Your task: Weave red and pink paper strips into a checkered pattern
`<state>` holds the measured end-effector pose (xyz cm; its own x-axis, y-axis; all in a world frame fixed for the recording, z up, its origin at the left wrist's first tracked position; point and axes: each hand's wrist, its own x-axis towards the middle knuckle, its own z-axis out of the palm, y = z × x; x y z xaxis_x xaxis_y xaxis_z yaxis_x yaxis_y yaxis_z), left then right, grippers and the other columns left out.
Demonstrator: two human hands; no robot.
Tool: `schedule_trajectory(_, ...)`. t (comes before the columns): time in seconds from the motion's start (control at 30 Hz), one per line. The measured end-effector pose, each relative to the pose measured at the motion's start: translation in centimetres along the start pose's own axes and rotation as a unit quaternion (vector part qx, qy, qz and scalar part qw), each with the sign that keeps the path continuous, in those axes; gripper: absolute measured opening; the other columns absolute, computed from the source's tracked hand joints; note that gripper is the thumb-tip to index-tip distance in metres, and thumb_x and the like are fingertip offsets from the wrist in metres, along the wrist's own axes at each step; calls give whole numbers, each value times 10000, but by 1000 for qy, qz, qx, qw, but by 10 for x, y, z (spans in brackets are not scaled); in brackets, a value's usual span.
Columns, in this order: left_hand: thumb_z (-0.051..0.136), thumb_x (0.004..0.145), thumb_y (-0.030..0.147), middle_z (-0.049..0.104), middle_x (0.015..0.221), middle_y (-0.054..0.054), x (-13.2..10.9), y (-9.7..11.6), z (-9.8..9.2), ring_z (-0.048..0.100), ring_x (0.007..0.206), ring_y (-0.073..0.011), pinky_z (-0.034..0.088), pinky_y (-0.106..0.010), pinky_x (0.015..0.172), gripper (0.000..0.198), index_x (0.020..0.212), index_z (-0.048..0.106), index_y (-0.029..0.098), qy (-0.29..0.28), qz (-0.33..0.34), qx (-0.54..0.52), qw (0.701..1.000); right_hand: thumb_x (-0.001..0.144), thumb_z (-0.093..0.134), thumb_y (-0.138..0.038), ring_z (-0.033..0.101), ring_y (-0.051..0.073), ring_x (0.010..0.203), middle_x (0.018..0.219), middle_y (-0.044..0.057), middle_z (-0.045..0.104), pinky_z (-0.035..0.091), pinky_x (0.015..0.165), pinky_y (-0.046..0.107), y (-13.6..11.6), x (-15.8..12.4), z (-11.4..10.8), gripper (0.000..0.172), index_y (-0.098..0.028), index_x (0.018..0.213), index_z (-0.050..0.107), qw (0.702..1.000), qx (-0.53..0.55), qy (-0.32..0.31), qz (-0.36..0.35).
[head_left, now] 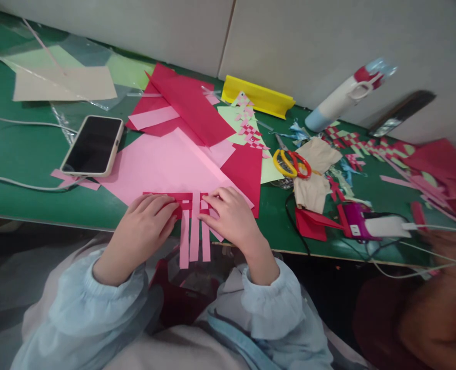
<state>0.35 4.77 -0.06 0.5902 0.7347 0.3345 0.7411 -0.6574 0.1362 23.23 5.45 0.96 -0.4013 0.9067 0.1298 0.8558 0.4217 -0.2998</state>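
Between my hands are woven paper strips: several pink strips (194, 231) hang down past the table's front edge, crossed by red strips (184, 197). My left hand (143, 228) has its fingers closed on the left ends of the red strips. With thumb and fingertips, my right hand (231, 218) pinches the weave at its right side. Under and behind the work lies a large pink paper sheet (147, 159). The parts of the strips under my fingers are hidden.
A phone (93, 145) lies left. Scissors (291, 163), a yellow folded piece (257, 97), woven paper fish (251, 131) and a bottle (343, 100) are to the right. White cables (439, 226) run near another person's arm (439, 313). Red paper (197, 110) lies behind.
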Motion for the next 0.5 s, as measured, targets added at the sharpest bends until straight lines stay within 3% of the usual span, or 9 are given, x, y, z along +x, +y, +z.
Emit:
schedule_trajectory(0.13,528,927,239,675,1148,-126,0,0,0,620,1030,-293,484,-479,942,249,1125,639,137,-1,-2,1,1000,906,608,-410,534,255,994,1040,117,635,429,840,384,-13,-5,-7,330,-140,1085,673,999,-35,5,-25)
schedule_trajectory(0.3,515,922,233,659,1171,-136,-2,-3,-1,603,1050,-300,479,-479,941,271,1146,630,133,-17,7,-15,1000,933,576,-369,501,207,869,882,63,598,385,725,346,-43,-14,-7,223,-167,934,671,984,-20,-36,-172)
schedule_trajectory(0.5,492,918,228,644,1205,-152,-5,-6,0,592,1074,-309,477,-500,951,293,1160,627,130,-29,6,-15,999,956,537,-343,479,201,827,833,52,571,335,656,342,-55,-17,2,227,-179,852,654,976,-35,-66,-202)
